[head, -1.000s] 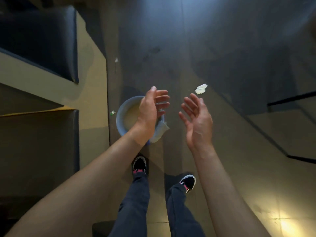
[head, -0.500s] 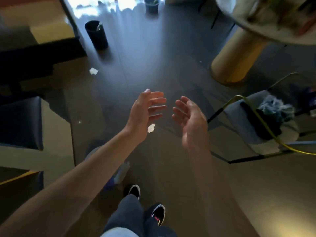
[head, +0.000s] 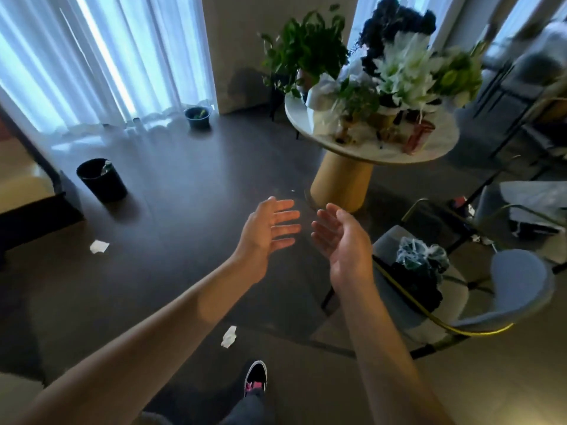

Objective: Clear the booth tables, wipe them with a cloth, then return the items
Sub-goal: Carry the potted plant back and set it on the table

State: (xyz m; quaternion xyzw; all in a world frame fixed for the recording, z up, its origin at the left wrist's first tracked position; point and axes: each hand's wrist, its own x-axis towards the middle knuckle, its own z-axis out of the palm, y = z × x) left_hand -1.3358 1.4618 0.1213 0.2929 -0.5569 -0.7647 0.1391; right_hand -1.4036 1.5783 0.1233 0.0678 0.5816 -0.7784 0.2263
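Observation:
My left hand (head: 270, 230) and my right hand (head: 343, 240) are held out in front of me above the dark floor, palms facing each other, fingers relaxed and spread. Neither hand holds anything. A round white table (head: 377, 150) on a thick yellow pedestal stands ahead to the right, crowded with potted plants and white flowers (head: 405, 69). A grey chair (head: 518, 280) at the right carries a bundle of dark and pale cloth (head: 420, 259). No booth table is in view.
A black bin (head: 102, 180) stands on the floor at the left, and a small dark pot (head: 198, 117) sits by the curtains. Crumpled paper scraps lie on the floor at the left (head: 98, 246) and near my shoe (head: 229, 336). A dark bench edge (head: 27, 216) juts in from the far left.
My view has swung up from the floor and a blue bucket to the room with the round table. Both hands stay raised and empty in front of me.

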